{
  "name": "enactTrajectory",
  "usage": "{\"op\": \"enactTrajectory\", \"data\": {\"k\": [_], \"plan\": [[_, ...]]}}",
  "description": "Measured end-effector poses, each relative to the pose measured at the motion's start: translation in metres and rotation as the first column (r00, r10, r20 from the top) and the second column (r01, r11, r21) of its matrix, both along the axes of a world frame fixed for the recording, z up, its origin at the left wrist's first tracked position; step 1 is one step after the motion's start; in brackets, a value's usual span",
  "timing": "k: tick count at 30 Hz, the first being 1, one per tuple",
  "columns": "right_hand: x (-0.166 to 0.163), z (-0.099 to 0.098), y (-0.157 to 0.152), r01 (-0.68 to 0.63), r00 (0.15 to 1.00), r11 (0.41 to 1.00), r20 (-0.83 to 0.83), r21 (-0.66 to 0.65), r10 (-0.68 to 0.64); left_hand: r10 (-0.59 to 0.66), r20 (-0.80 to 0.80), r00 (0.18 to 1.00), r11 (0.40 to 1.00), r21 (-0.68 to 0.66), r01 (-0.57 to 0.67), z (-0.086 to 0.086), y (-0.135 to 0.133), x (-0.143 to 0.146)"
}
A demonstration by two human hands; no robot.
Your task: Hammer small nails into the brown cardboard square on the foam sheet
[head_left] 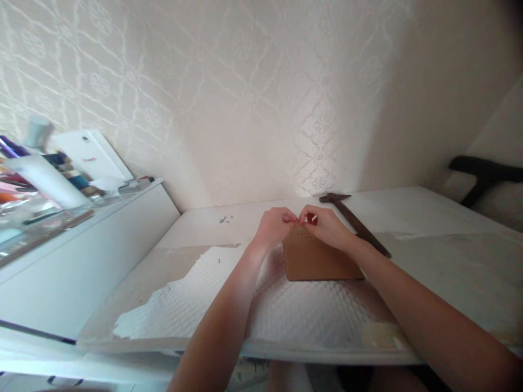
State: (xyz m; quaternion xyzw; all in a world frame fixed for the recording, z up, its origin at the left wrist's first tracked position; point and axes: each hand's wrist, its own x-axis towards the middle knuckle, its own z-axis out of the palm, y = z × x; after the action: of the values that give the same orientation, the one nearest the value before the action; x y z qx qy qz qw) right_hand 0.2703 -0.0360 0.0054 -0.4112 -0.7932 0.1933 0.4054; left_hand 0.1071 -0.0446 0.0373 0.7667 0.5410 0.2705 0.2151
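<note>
A brown board, with rows of small dark dots near its far edge, lies on white quilted paper. Over that far edge, my left hand and my right hand meet with fingertips pinched together. A small red thing with a white mark shows at my right fingers. More red is visible between the fingertips of both hands, too small to name. Behind my right hand lies a hammer with a dark head and brown handle. Several tiny grey pieces are scattered on the table to the left.
A white cabinet borders the table on the left, its top crowded with bottles, a white box and other items. A patterned wall rises behind. The black armrest of a chair stands at the right.
</note>
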Motion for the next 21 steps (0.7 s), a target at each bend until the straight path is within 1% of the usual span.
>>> {"op": "enactTrajectory", "data": {"k": [6, 9, 14, 18, 21], "plan": [[0.0, 0.0, -0.001, -0.002, 0.997, 0.999, 0.08, -0.033, 0.004, -0.002, -0.081, 0.997, 1.0, 0.011, 0.003, 0.001, -0.001, -0.002], [0.001, -0.002, 0.001, 0.009, 0.984, 0.999, 0.175, -0.038, -0.002, 0.0, -0.138, 0.99, 1.0, 0.025, 0.003, 0.002, -0.002, -0.002], [0.005, -0.004, 0.003, 0.07, 0.915, 0.997, 0.4, -0.018, -0.057, -0.009, -0.199, 0.98, 1.0, -0.006, 0.008, 0.003, -0.004, -0.004], [0.009, -0.001, 0.002, 0.042, 0.861, 0.999, 0.507, -0.025, -0.024, -0.026, -0.217, 0.976, 0.999, -0.037, 0.019, 0.001, -0.002, -0.005], [0.011, 0.001, 0.0, 0.025, 0.836, 0.998, 0.549, -0.054, 0.009, -0.026, -0.248, 0.969, 0.999, -0.041, 0.016, -0.003, 0.001, -0.007]]}}
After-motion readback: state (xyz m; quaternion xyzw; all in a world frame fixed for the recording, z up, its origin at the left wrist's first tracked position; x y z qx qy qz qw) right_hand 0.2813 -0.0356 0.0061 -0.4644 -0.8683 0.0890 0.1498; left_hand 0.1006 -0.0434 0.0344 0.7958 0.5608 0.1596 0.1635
